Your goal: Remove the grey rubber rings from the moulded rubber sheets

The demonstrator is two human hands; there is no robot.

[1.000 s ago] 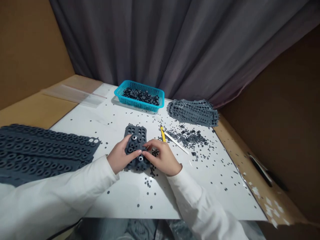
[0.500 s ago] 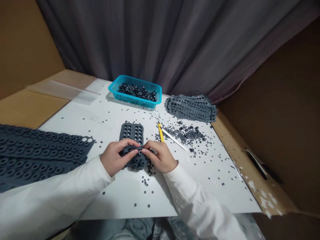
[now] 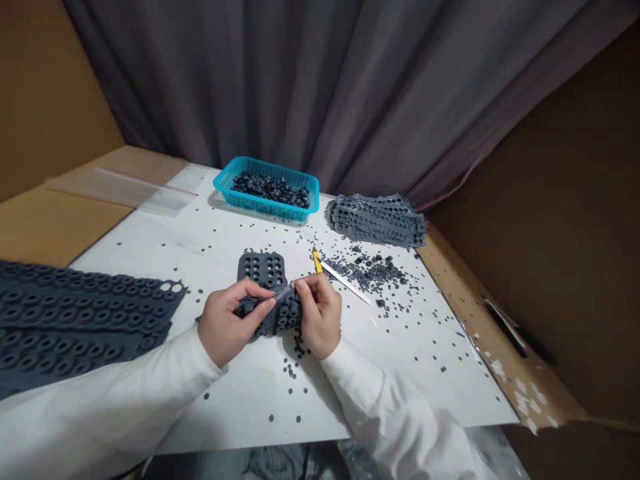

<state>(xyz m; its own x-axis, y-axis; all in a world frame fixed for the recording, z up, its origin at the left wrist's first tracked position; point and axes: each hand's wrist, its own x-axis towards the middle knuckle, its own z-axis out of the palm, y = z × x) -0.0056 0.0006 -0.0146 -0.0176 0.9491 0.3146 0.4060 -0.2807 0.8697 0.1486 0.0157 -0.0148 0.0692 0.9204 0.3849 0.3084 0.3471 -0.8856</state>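
Observation:
A small dark grey rubber sheet (image 3: 263,270) studded with ring shapes lies on the white table (image 3: 210,247) in front of me. My left hand (image 3: 227,323) grips its near left part, fingers curled over it. My right hand (image 3: 319,315) pinches the sheet's near right edge, which is lifted and bent upward between the two hands. Both wrists wear white sleeves.
A blue basket (image 3: 267,188) of loose grey rings stands at the back. A pile of punched grey sheets (image 3: 376,220) lies back right, a wide stack of ring sheets (image 3: 75,320) at left. A yellow-handled blade (image 3: 340,279) and scattered rubber bits (image 3: 373,270) lie right of my hands.
Both hands closed in on the sheet's near end and pulled it up off the table; its edge now folds upward. The camera view shifted slightly.

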